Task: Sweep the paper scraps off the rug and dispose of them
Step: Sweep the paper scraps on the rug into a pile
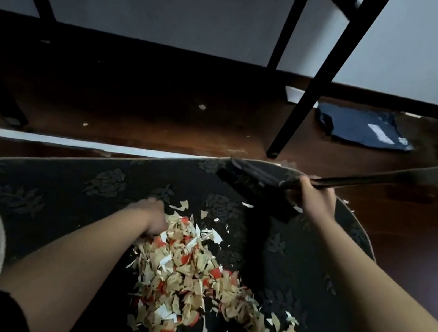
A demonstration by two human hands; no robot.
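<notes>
A broom [261, 184] is being gripped near its head by the right hand [315, 200], fingers curled round the handle. Paper scraps [194, 272] are being gathered on the rug [62, 192] by the left hand [152, 218], whose finger spread cannot be told; short strokes toward the pile are likely best

Paper scraps [193, 274] heaped on dark rug [62, 192] — broom [261, 184] in right hand [315, 196]

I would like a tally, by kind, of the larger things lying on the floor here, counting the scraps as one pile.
Rug: 1
Pile of paper scraps: 1
Broom: 1
Blue bag: 1
Total: 4
</notes>
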